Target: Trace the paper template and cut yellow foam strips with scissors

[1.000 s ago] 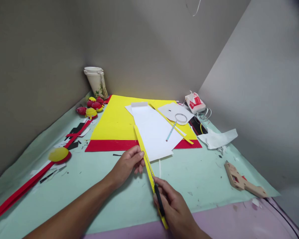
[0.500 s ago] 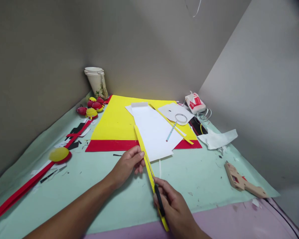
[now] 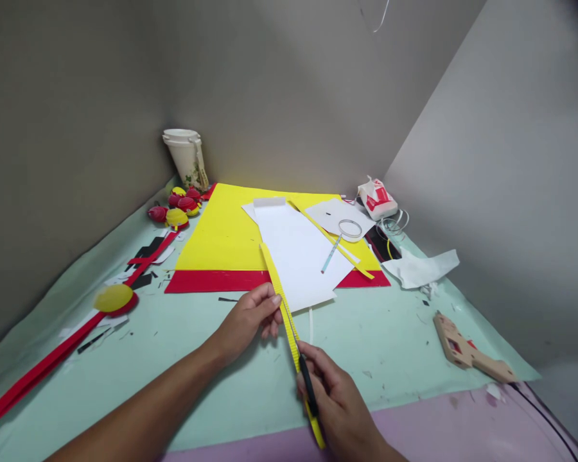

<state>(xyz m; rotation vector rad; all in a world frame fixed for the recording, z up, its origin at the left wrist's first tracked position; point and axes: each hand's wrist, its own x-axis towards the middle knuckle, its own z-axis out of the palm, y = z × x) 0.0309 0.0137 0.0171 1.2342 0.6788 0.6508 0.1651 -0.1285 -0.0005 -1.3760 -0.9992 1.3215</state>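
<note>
My left hand (image 3: pixel 257 309) pinches a long narrow yellow strip (image 3: pixel 271 267) between thumb and fingers, partway along its length. Fine cross lines or cuts run along the strip's edge. My right hand (image 3: pixel 336 393) is closed around scissors (image 3: pixel 309 387) with black handles; their blades lie along the strip and point away from me. The strip's lower end comes out below the right hand. Beyond the hands, white paper sheets (image 3: pixel 301 256) rest on a yellow sheet (image 3: pixel 221 231), with a red sheet (image 3: pixel 212 282) showing at its near edge.
At left lies a red band with a yellow disc (image 3: pixel 114 299) among black scraps. Several red and yellow stuffed pieces (image 3: pixel 176 219) sit near a white bucket (image 3: pixel 187 160). On the right are a glue gun (image 3: pixel 469 353), white tissue (image 3: pixel 426 268), a tissue pack (image 3: pixel 377 199) and a pen (image 3: pixel 331 253).
My left hand and the yellow strip have shifted very slightly to the right. The scissors stay almost in place against the strip.
</note>
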